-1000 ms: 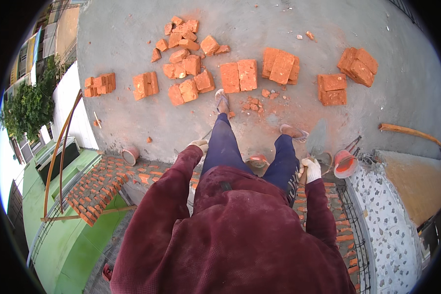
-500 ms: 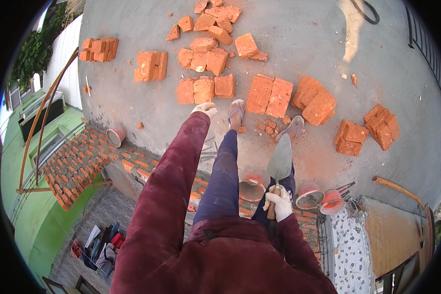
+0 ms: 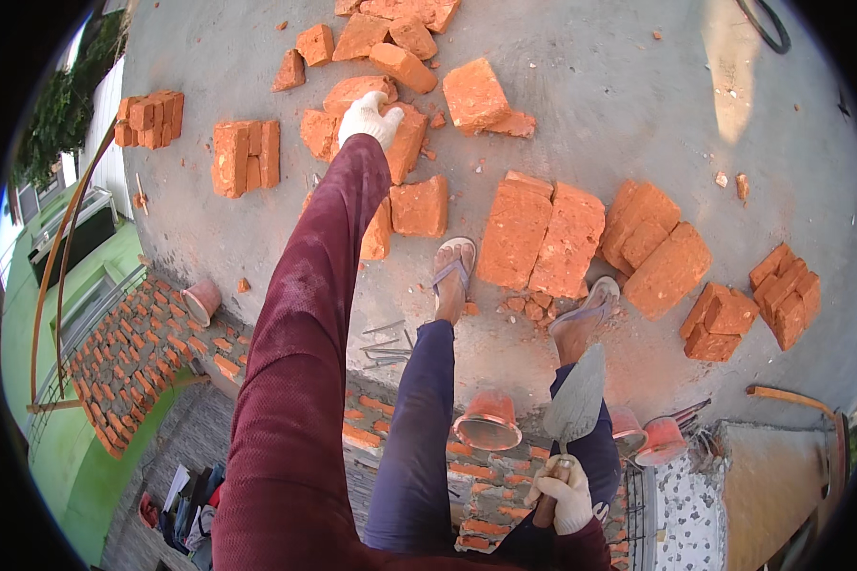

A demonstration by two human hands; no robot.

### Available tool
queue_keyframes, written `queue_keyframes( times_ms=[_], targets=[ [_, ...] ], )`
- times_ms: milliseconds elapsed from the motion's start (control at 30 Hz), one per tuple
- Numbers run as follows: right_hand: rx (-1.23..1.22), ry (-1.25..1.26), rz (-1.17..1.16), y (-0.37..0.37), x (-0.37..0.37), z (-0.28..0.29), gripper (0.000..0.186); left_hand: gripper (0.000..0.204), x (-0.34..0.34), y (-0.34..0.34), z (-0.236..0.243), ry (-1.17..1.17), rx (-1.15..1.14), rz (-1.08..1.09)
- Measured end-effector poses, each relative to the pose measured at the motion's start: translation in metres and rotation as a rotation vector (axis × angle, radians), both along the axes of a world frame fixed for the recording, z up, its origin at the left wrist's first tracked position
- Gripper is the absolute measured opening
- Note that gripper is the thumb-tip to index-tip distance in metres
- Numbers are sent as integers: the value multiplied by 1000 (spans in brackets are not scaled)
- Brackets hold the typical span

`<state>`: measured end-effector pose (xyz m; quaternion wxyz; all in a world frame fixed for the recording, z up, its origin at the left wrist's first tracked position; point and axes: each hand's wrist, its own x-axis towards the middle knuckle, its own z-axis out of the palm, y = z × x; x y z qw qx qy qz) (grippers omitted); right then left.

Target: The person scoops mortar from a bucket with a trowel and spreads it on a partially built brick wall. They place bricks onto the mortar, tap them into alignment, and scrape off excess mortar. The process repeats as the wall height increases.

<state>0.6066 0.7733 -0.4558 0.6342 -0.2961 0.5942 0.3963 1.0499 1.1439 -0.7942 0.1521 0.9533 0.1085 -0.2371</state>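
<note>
White cotton-looking work gloves on both hands here, and they're doing quite different jobs. Left hand [image 3: 367,122] is stretched way out over a loose cluster of broken bricks, fingers parted, not wrapped round anything that I can see. It's right over the gap between an upper brick chunk [image 3: 349,89] and a right-hand brick chunk [image 3: 408,145]; can't tell if the fingertips actually touch either one, since the glove hides that bit.

Right hand [image 3: 567,495] is clenched round the wooden handle of a pointed trowel [image 3: 575,407], tucked in low by the thigh. Blade points forward, away from the body, which I'd guess just keeps it out of the way while the other arm does the long stretch.

Stance makes sense too: one flip-flop [image 3: 454,268] is planted just beside the brick stack [image 3: 514,233], probably to get the shoulder nearer the pile without stepping on rubble. Stacks and broken bits sit spread across the grey concrete floor [image 3: 619,105], handy for picking, I reckon. A reddish plastic bucket [image 3: 492,407] is close to the legs, beside the rough brickwork [image 3: 476,471], likely parked there for easy access.
</note>
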Motion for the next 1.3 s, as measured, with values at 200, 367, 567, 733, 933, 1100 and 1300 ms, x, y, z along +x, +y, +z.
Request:
queue_keyframes(
  times_ms=[200, 367, 567, 733, 933, 1100, 1300],
  targets=[
    [-144, 117, -135, 1, 25, -43, 35, 94, 115, -3, -67, -205, -37, -15],
    [-173, 163, -164, 3, 38, -43, 33, 106, 104, -33, -91, -96, 57, 33],
    [-168, 126, -128, -2, 49, -44, 24, 88, 145, -35, -112, -339, 140, 62],
    [-206, 100, -179, 0, 58, -43, 28, 64, 144, -54, -85, -339, -54, 8],
    [-66, 116, -282, 10, 55, -34, 32, 44, 81, -24, -8, -414, -1442, 689],
    [-129, -162, -285, 23, 80, -11, 28, 74, 21, -69, 67, -46, -877, 394],
    [-92, -163, -274, 32, 54, -17, 26, 87, 24, -171, 16, 28, -365, -357]
  ],
)
